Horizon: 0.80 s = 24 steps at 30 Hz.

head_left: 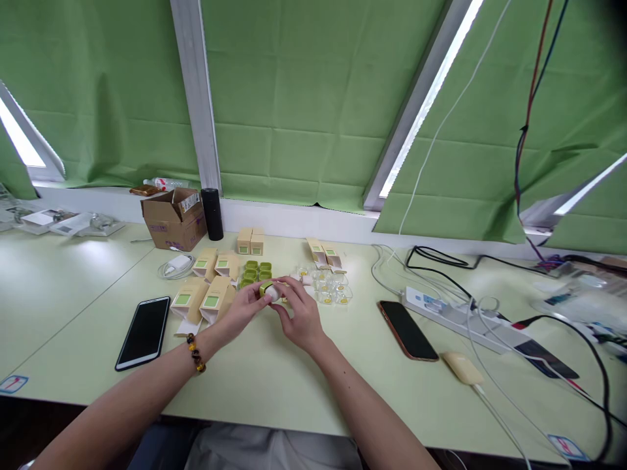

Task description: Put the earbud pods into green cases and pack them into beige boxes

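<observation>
Over the middle of the table, both hands meet at a small green cap with a round white part (271, 292) in it. My left hand (249, 304) is closed on its green side. The fingers of my right hand (300, 312) curl around the white part from the right. Just behind my left hand are several green caps (251, 265) in rows. Several clear plastic cups (327, 287) with yellow spots inside stand right of my right hand. Several open cardboard boxes (210, 301) with green labels lie left of my left hand.
Phones lie at left (143, 333) and right (407, 330). A power strip (458, 318) with tangled cables runs along the right. At the back are a brown carton (175, 222), a black cylinder (212, 215), two closed small boxes (250, 241) and two open ones (324, 253).
</observation>
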Tool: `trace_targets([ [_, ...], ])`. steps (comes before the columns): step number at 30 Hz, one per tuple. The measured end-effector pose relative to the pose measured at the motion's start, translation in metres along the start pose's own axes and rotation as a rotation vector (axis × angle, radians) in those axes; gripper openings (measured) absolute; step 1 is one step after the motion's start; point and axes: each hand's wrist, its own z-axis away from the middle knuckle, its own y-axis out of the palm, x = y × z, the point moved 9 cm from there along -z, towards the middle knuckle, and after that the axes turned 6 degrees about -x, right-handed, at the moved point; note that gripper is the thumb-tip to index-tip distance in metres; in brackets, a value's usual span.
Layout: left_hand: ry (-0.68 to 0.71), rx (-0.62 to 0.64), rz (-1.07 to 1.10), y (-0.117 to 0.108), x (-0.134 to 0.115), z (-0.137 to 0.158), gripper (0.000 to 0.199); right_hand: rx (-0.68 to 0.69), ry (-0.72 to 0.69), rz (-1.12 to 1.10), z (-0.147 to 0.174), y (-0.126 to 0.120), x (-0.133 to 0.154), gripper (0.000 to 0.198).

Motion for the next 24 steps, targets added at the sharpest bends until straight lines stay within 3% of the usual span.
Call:
trace_targets([
  [5,-0.097,0.056,0.129,0.011,0.001,0.005,0.04,-0.024,-0.103,0.056,0.0,0.0,0.006,0.042],
  [13,-0.219,0.042,0.251,0.003,0.022,0.007,0.03,-0.031,-0.116,0.094,0.005,0.0,0.005,0.039],
  [24,-0.155,-0.045,-0.006,0.004,0.016,0.0,0.036,0.015,-0.075,0.051,0.005,0.006,0.005,0.045],
])
